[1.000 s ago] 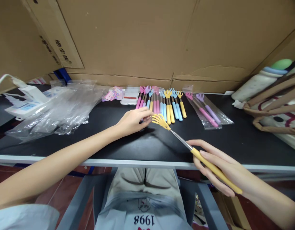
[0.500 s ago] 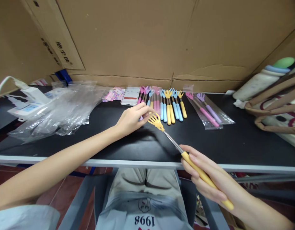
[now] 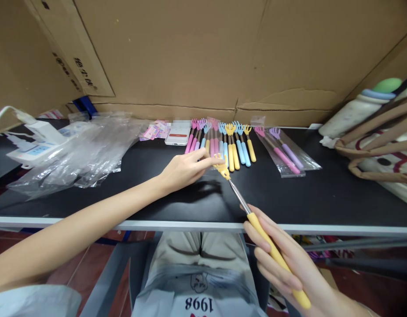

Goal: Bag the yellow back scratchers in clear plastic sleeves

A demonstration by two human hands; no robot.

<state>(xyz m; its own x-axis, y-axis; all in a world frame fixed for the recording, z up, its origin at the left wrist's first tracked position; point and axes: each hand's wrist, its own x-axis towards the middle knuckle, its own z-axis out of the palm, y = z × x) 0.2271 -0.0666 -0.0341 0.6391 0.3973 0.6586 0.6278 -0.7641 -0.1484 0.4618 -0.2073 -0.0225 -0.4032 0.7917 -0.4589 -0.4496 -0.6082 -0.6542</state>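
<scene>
Your right hand (image 3: 297,257) wraps the yellow back scratcher (image 3: 262,233); its long axis slants forward-left, claw (image 3: 225,172) meeting your half-curled left hand (image 3: 185,171), though I cannot tell whether it's pinched; beyond lies the scratcher row (image 3: 225,152).

Desk (image 3: 309,200), 12 = far side: scratcher row (image 3: 225,153) at 12, cardboard wall (image 3: 190,57) behind. Phone (image 3: 177,133) at 11:30, just left of row; cards (image 3: 154,131) at 11, beside phone. Plastic bags (image 3: 91,149) at 10, overlapping power strip (image 3: 27,154). Two more scratchers (image 3: 286,160) at 1:30, in plastic sleeve (image 3: 308,164). Tote (image 3: 371,154) at 2, bottle (image 3: 351,116) behind it.
</scene>
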